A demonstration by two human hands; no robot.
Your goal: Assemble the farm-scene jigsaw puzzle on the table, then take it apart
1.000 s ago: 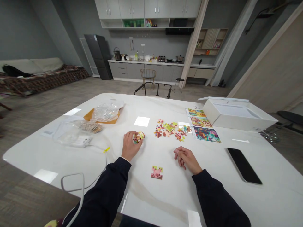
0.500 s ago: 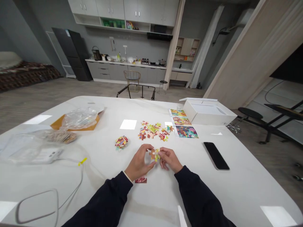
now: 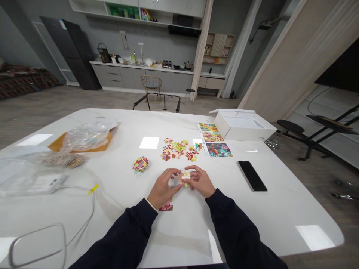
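Between my two hands, above the near middle of the table, are jigsaw puzzle pieces (image 3: pixel 184 178), one brownish and one pale yellow-green. My left hand (image 3: pixel 165 186) pinches the brownish side between thumb and fingers. The pale side is gripped by my right hand (image 3: pixel 200 181), thumb in front. Whether the pieces are locked together I cannot tell. Under my left hand lies a red and pink puzzle piece (image 3: pixel 166 206), partly hidden. Beyond my hands are spread loose puzzle pieces (image 3: pixel 179 150), with a heaped stack of pieces (image 3: pixel 140 164) to their left.
Picture sheets (image 3: pixel 217 149) lie beside an open white box (image 3: pixel 244 127) at the back right. A phone (image 3: pixel 252 175) rests on the right. On the left are plastic bags (image 3: pixel 86 136), an orange tray (image 3: pixel 57 141), a white power strip (image 3: pixel 49 184) and a cable (image 3: pixel 92 213).
The pale piece has turned in my right hand and now sits closer against the brownish one. My hands are nearer each other. The camera view has shifted slightly.
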